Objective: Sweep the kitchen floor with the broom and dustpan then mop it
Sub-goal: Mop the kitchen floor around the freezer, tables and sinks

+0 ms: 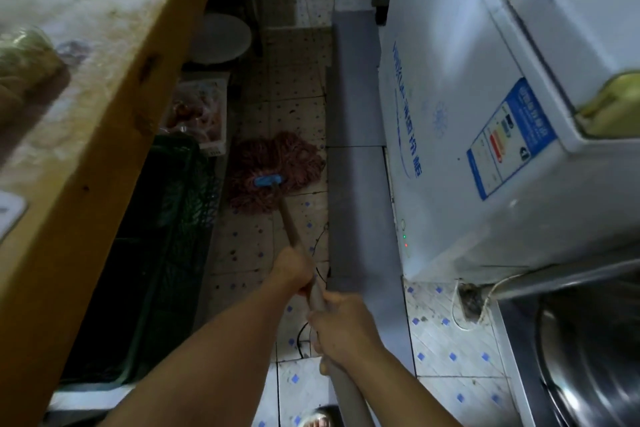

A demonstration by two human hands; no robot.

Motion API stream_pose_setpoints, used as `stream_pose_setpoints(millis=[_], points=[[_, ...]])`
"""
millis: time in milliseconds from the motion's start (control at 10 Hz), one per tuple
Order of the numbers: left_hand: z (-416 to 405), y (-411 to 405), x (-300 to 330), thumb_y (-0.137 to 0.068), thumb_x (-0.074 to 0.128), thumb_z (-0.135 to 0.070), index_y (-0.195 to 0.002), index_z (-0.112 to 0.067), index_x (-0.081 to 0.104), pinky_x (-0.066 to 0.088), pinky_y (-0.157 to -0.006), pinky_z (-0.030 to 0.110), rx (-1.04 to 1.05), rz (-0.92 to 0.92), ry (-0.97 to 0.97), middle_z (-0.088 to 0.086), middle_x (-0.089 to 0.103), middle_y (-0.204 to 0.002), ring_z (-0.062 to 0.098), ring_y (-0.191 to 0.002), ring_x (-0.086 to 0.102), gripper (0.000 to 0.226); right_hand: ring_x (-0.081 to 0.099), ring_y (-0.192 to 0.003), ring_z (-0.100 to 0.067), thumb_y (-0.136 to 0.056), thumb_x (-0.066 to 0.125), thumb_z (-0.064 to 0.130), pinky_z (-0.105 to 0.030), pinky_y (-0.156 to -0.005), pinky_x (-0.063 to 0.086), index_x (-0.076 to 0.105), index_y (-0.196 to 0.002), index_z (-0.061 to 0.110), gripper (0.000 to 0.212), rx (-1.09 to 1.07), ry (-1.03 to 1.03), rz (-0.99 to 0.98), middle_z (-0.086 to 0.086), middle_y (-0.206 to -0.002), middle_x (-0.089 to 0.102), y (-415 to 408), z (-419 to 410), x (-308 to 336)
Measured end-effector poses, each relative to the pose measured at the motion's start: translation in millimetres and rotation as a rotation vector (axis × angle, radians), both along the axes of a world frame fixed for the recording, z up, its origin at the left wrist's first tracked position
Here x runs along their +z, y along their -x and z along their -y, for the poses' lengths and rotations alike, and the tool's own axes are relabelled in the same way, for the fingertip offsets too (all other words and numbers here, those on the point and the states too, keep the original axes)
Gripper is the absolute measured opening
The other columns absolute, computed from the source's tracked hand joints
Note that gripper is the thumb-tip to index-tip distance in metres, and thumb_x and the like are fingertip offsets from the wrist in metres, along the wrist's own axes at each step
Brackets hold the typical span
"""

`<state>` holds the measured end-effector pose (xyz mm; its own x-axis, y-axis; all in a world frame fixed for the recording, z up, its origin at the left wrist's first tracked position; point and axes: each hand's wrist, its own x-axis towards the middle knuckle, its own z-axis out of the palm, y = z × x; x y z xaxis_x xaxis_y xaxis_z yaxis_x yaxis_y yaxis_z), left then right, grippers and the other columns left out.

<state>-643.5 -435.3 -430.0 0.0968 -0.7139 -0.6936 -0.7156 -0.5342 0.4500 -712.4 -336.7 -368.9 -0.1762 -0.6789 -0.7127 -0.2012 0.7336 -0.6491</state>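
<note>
I see both grips curled round the smooth mop handle — left hand ahead, right hand behind; the shaggy reddish mop head lies spread on speckled floor tiles, beside the white chest freezer.

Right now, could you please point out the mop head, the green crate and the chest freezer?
mop head [277, 168]: head view, on its reddish strands.
green crate [166, 236]: head view, on its mesh side.
chest freezer [450, 156]: head view, on its white front wall.

Red string mop, blue clamp, spread on tiled floor
</note>
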Motion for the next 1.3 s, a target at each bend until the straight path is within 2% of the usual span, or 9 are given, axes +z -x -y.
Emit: stream_pose_setpoints(millis=[200, 400, 500, 600, 700, 1000, 1100, 1200, 1300], points=[[-100, 21, 34, -0.096, 0.046, -0.021, -0.115, 0.004, 0.058, 0.055, -0.085, 0.038, -0.060, -0.023, -0.018, 0.020, 0.064, -0.111, 0.033, -0.102, 0.065, 0.033, 0.060, -0.054, -0.015, -0.089, 0.056, 0.035, -0.026, -0.055, 0.051, 0.071, -0.088, 0.017, 0.023, -0.054, -0.065, 0.011, -0.010, -0.080, 0.069, 26, -106, 34], [-166, 48, 47, -0.092, 0.052, -0.016, -0.063, -0.010, 0.050, 0.054, -0.070, 0.030, -0.077, -0.070, -0.076, 0.005, 0.056, -0.062, 0.025, -0.069, 0.066, 0.030, 0.068, -0.079, -0.019, -0.074, 0.067, 0.033, -0.027, -0.079, 0.055, 0.071, -0.102, 0.040, 0.030, -0.161, -0.159, -0.005, 0.005, -0.084, 0.070, 47, -165, 50], [-156, 53, 47, -0.092, 0.051, -0.017, -0.062, -0.009, 0.050, 0.050, -0.066, 0.030, -0.114, -0.077, -0.047, 0.014, 0.062, -0.077, 0.025, -0.075, 0.063, 0.031, 0.063, -0.075, -0.017, -0.074, 0.066, 0.034, -0.022, -0.071, 0.051, 0.067, -0.118, 0.025, 0.045, -0.171, -0.113, -0.005, -0.004, -0.099, 0.070, 51, -160, 52], [-135, 49, 40, -0.093, 0.048, -0.018, -0.079, 0.001, 0.063, 0.044, -0.066, 0.031, -0.129, -0.068, -0.020, 0.022, 0.062, -0.084, 0.029, -0.081, 0.063, 0.028, 0.058, -0.060, -0.016, -0.086, 0.061, 0.029, -0.026, -0.062, 0.047, 0.067, -0.107, 0.012, 0.028, -0.172, -0.057, 0.050, -0.008, -0.080, 0.068, 53, -145, 49], [-108, 45, 24, -0.094, 0.047, -0.013, -0.096, 0.013, 0.064, 0.047, -0.069, 0.035, -0.193, -0.058, -0.015, 0.029, 0.065, -0.101, 0.038, -0.098, 0.063, 0.032, 0.052, -0.046, -0.014, -0.091, 0.057, 0.038, -0.025, -0.051, 0.045, 0.065, -0.087, 0.015, 0.024, -0.207, -0.040, 0.094, -0.007, -0.064, 0.060, 46, -124, 50], [-3, 49, 0, -0.094, 0.053, -0.016, -0.109, 0.013, 0.062, 0.053, -0.081, 0.038, -0.206, -0.045, 0.046, 0.026, 0.064, -0.112, 0.035, -0.104, 0.062, 0.034, 0.048, -0.052, -0.022, -0.090, 0.056, 0.011, -0.024, -0.040, 0.043, 0.064, -0.071, 0.022, 0.024, -0.234, -0.049, 0.114, -0.010, -0.062, 0.052, 43, -21, 18], [33, 50, 0, -0.096, 0.048, -0.015, -0.108, 0.011, 0.060, 0.050, -0.062, 0.027, -0.198, -0.044, 0.042, 0.026, 0.063, -0.115, 0.034, -0.105, 0.062, 0.031, 0.053, -0.054, -0.023, -0.088, 0.058, 0.012, -0.040, -0.049, 0.053, 0.066, -0.082, 0.012, 0.010, -0.217, 0.006, 0.066, -0.010, -0.064, 0.058, 39, 14, 2], [52, 47, -2, -0.098, 0.045, -0.018, -0.105, 0.015, 0.062, 0.053, -0.084, 0.039, -0.247, -0.009, 0.069, 0.029, 0.063, -0.113, 0.037, -0.104, 0.063, 0.038, 0.055, -0.052, -0.018, -0.090, 0.057, 0.012, -0.028, -0.042, 0.049, 0.066, -0.111, 0.023, 0.025, -0.230, 0.009, 0.118, -0.005, -0.072, 0.061, 36, 32, -5], [45, 46, -4, -0.097, 0.047, -0.020, -0.110, 0.013, 0.061, 0.050, -0.090, 0.038, -0.284, 0.037, 0.074, 0.026, 0.062, -0.115, 0.035, -0.107, 0.061, 0.038, 0.053, -0.050, -0.018, -0.090, 0.057, 0.014, -0.023, -0.042, 0.046, 0.066, -0.098, 0.037, 0.026, -0.233, 0.008, 0.108, -0.005, -0.068, 0.059, 33, 26, -6]])
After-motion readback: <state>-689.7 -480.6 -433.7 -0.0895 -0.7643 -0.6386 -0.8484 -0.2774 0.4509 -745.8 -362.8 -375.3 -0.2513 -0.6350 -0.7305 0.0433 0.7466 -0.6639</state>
